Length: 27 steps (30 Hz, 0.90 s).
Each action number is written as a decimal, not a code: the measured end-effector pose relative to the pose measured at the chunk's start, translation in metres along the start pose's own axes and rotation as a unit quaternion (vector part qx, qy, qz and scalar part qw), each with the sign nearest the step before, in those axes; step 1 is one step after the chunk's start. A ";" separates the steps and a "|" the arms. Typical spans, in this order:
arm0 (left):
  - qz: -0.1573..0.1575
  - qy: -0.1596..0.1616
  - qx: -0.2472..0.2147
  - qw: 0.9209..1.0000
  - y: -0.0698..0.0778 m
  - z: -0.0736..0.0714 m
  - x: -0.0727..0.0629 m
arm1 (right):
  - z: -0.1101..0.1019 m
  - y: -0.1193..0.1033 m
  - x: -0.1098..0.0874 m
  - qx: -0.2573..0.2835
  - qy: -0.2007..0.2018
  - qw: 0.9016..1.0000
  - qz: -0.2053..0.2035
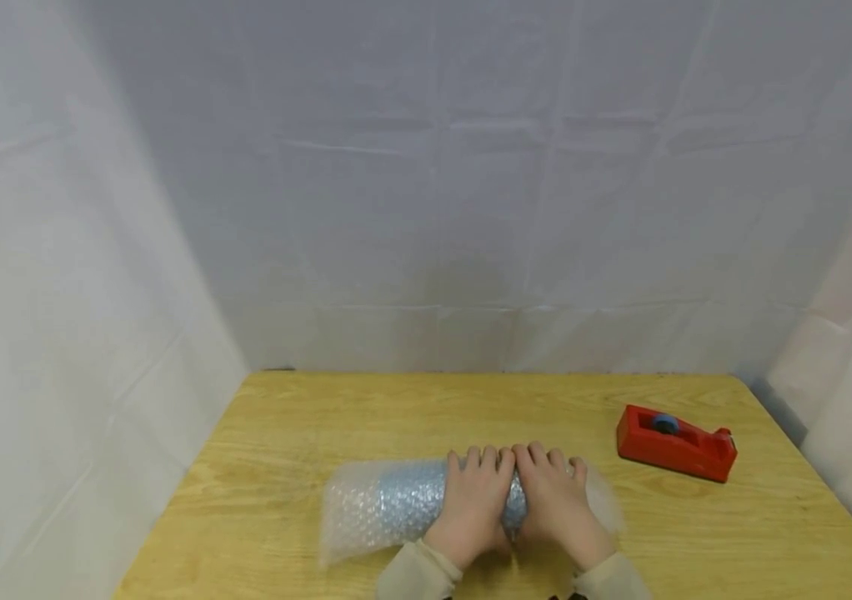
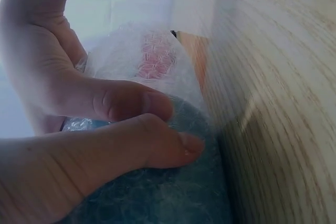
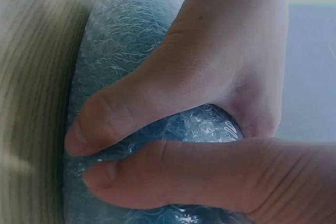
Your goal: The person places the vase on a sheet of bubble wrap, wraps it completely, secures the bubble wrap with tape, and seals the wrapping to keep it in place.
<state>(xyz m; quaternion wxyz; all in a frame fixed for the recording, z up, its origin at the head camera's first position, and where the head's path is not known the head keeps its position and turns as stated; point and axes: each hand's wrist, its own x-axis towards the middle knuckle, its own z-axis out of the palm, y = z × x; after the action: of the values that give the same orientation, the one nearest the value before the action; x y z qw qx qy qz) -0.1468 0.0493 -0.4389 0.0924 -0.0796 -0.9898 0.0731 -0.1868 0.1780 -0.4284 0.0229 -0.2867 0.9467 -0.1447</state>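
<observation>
A blue cylinder (image 1: 413, 500) lies crosswise, rolled in clear bubble wrap (image 1: 351, 510) whose loose ends reach past it on both sides. My left hand (image 1: 473, 504) and right hand (image 1: 555, 500) grip the roll side by side near its middle, fingers over the far side. In the left wrist view, the left thumb (image 2: 173, 148) presses the near side, just below the right thumb (image 2: 152, 106). From the right wrist, both thumbs show close together on the wrap, which is drawn tight over the blue surface (image 3: 173, 129).
A red tape dispenser (image 1: 675, 446) with a blue-cored roll stands at the right of the wooden table (image 1: 283, 425). White sheeting (image 1: 426, 208) hangs behind the table and along both sides.
</observation>
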 end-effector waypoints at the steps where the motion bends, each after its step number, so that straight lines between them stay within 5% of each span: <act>1: -0.001 -0.006 0.001 1.000 0.000 -0.001 0.000 | -0.001 0.000 0.000 0.002 -0.003 1.000 0.000; 5: -0.011 -0.010 0.020 1.000 0.002 -0.002 -0.001 | -0.002 0.001 0.003 0.002 -0.008 1.000 -0.001; 19: -0.036 0.048 0.043 0.997 0.008 0.009 -0.005 | -0.006 0.003 0.008 -0.005 -0.023 1.000 -0.017; 27: -0.033 0.041 0.038 0.998 0.009 0.007 -0.006 | -0.003 -0.004 -0.001 -0.011 -0.006 1.000 0.004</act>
<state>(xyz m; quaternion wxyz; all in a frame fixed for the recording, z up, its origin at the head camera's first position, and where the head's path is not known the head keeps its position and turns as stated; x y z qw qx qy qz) -0.1407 0.0566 -0.4485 0.1382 -0.0467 -0.9838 0.1046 -0.1844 0.1756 -0.4240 0.0263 -0.2843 0.9491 -0.1326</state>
